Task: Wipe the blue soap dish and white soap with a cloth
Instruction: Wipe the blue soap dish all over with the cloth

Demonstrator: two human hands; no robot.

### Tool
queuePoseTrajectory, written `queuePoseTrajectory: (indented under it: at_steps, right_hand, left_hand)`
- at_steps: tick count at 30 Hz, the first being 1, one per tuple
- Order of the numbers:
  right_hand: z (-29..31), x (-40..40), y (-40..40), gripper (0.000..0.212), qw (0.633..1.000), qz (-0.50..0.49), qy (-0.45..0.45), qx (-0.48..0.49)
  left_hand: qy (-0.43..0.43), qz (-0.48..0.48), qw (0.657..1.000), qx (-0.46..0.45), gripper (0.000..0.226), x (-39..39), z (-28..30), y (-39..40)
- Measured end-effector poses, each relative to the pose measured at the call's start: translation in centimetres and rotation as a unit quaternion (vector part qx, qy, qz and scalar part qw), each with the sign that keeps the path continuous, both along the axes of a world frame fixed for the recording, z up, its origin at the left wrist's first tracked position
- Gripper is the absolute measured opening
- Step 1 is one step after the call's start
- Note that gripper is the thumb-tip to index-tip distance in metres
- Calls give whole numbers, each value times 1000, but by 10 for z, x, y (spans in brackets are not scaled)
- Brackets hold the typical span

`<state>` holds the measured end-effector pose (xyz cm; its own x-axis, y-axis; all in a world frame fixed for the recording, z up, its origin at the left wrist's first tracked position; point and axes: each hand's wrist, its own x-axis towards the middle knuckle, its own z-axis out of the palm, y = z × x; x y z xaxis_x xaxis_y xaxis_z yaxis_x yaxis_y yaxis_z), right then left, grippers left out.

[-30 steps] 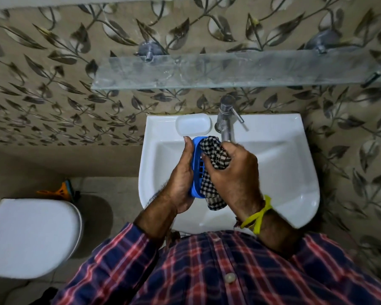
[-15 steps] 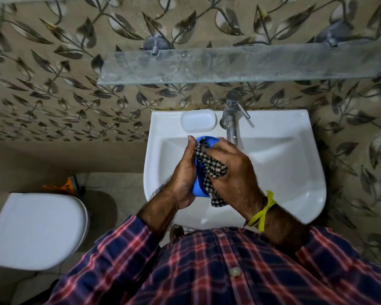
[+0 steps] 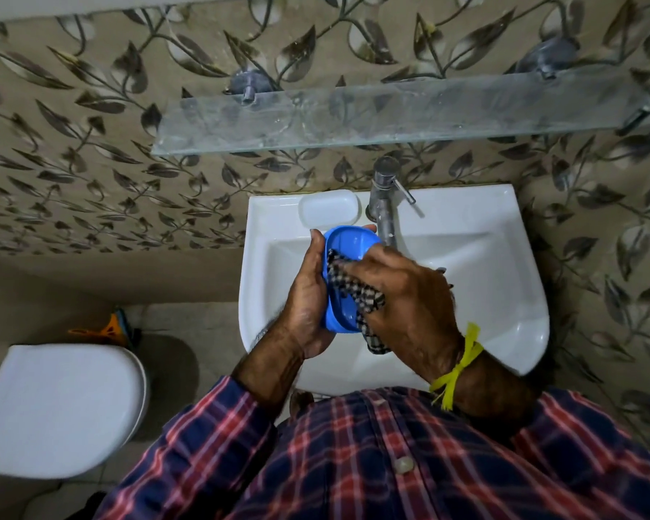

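Over the white sink my left hand grips the blue soap dish from its left side, its hollow facing up and toward me. My right hand presses a black-and-white checked cloth into the dish; a loose end of the cloth hangs below my palm. The white soap lies apart on the sink's back ledge, left of the tap.
A metal tap stands at the back of the sink, its spout just above the dish. A glass shelf juts from the leaf-patterned wall above. A closed white toilet lid is at lower left, with an orange brush behind it.
The dish has turned from edge-on to showing its hollow, and the cloth has slid down from its upper part into the middle. The camera has moved closer.
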<state>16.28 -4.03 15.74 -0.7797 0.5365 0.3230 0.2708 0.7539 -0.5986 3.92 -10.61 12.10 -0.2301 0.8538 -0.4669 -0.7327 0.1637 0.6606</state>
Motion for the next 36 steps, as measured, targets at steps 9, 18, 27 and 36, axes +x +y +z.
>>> queuePoseTrajectory:
  at_steps: [9, 18, 27, 36]
  right_hand:
    - [4, 1, 2, 58, 1000, 21, -18, -7]
    - [7, 2, 4, 47, 998, 42, -36, -10]
    - [10, 7, 2, 38, 995, 83, -54, -10]
    - [12, 12, 7, 46, 988, 117, -102, -9]
  left_hand:
    - [-14, -4, 1000, 8, 75, -2, 3, 3]
    - [-34, -9, 999, 29, 74, -6, 10, 6]
    - [-29, -8, 999, 37, 75, -13, 14, 6]
    - [-3, -5, 1000, 28, 77, -15, 15, 6]
